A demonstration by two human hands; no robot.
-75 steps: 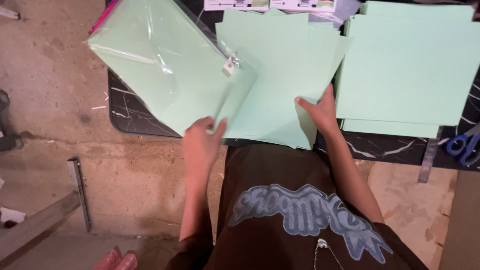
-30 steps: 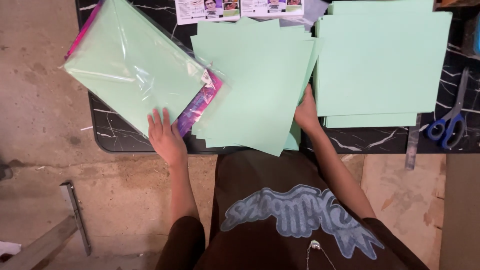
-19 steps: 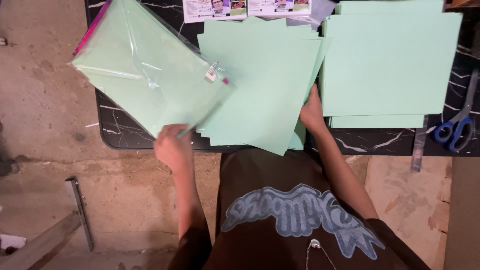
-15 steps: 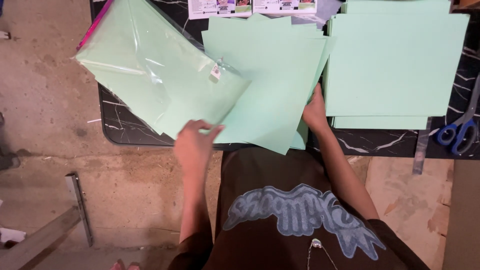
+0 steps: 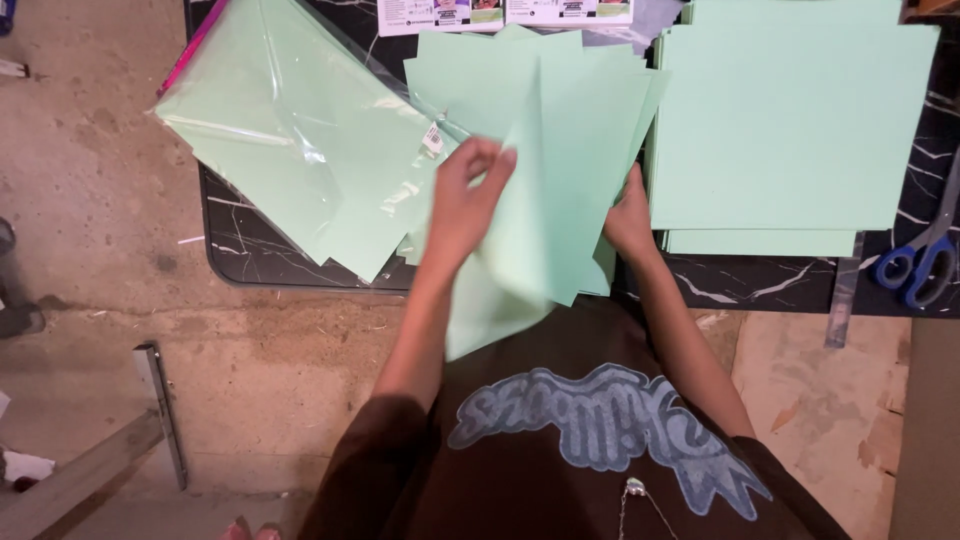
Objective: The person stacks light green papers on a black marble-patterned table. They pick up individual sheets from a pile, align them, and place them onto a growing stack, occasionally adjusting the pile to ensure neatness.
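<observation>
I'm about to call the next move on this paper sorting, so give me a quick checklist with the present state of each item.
1. Left hand has a grip on the lifted green sheet: ok, fingers pinch its edge.
2. Only one sheet lifted: cannot tell, edges overlap.
3. Right hand steadies the loose middle pile: ok, it rests on the pile's lower right edge.
4. Middle pile squared up: not ok, sheets are fanned.
5. Right-hand stack tidy: ok, edges nearly aligned.
6. Plastic-wrapped pack fully on the table: not ok, its left corner overhangs the edge.
7. Scissors clear of the paper: ok, they lie apart at far right.
</observation>
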